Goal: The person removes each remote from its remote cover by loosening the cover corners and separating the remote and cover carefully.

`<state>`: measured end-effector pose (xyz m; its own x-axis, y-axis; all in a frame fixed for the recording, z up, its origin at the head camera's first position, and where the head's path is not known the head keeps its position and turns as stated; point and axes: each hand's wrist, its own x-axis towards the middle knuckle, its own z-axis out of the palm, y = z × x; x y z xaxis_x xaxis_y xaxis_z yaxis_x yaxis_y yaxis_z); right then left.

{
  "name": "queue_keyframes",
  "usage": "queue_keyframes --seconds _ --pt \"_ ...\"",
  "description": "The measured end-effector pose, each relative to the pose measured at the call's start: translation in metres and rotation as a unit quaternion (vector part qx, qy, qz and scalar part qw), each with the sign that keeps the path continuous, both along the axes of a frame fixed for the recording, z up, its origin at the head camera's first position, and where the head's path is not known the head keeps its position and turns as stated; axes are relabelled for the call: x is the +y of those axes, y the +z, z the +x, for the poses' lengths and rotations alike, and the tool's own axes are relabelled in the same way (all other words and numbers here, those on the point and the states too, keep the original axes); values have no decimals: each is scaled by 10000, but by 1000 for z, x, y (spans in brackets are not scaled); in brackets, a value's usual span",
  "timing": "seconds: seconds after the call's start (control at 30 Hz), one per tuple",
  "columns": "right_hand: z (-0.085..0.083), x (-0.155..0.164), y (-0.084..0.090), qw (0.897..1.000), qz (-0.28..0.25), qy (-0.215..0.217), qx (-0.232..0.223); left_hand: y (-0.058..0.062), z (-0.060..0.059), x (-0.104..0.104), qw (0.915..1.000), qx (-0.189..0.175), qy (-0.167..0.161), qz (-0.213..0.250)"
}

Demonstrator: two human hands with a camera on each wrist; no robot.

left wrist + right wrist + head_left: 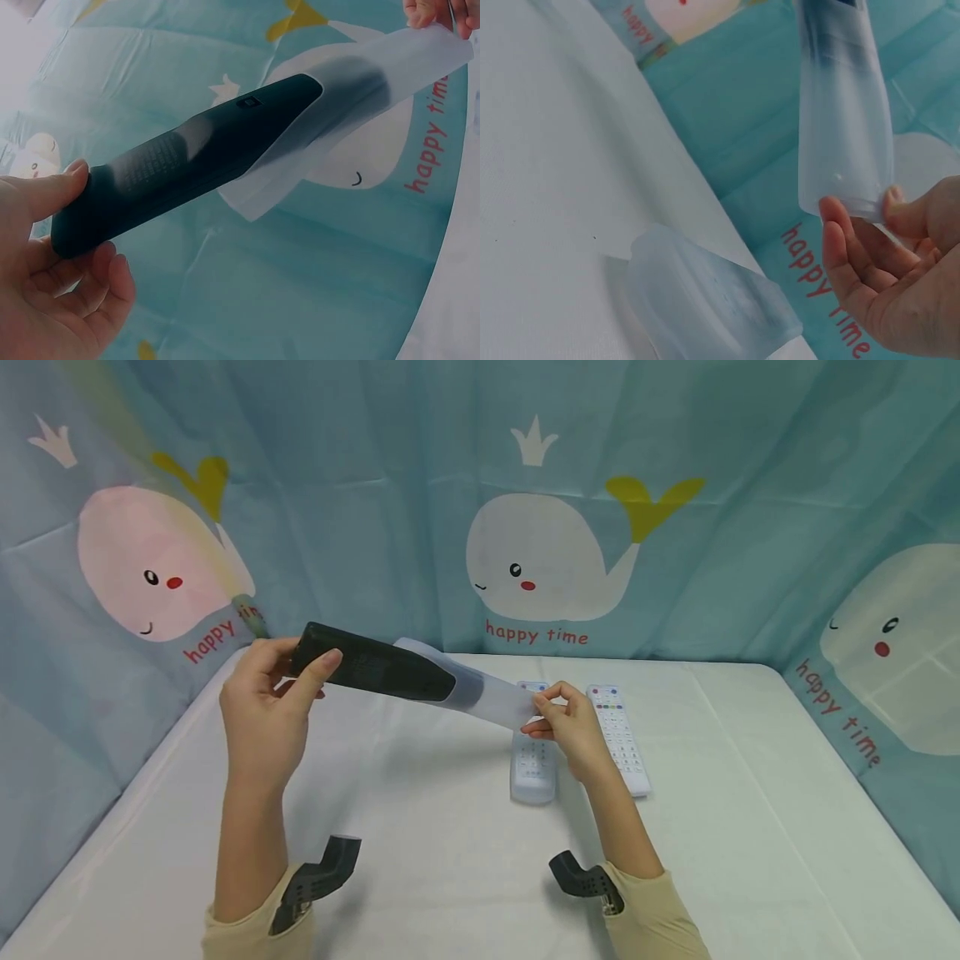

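Observation:
A black remote control (367, 664) is partly inside a translucent, flexible cover (498, 697), tilted down to the right above the table. My left hand (266, 714) pinches the bare end of the remote between thumb and fingers. At the other end, my right hand (573, 727) pinches the closed tip of the cover. In the left wrist view, fine print shows on the bare face of the black remote (172, 161). The right wrist view shows the empty stretch of the cover (844, 142) between the remote's tip and my right fingers (855, 262).
Behind my right hand, a remote in a translucent cover (533, 777) lies on the white table (420, 852). A white remote (624, 739) lies to its right. A blue whale-print curtain (360, 527) hangs around the table's back and sides.

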<state>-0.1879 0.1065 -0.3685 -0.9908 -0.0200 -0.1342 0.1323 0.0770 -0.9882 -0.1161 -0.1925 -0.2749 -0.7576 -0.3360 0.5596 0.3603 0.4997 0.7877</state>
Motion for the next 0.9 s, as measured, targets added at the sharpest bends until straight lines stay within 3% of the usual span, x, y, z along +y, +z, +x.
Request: queue_keyframes --seconds 0.43,0.63,0.9 --pt "1 0 0 9990 219 32 394 4 2 9 9987 431 -33 256" --pt "5 -6 2 9953 359 422 799 4 2 11 9976 636 66 254" --pt "11 -15 7 9854 545 932 1313 1 0 21 9959 859 -60 292"
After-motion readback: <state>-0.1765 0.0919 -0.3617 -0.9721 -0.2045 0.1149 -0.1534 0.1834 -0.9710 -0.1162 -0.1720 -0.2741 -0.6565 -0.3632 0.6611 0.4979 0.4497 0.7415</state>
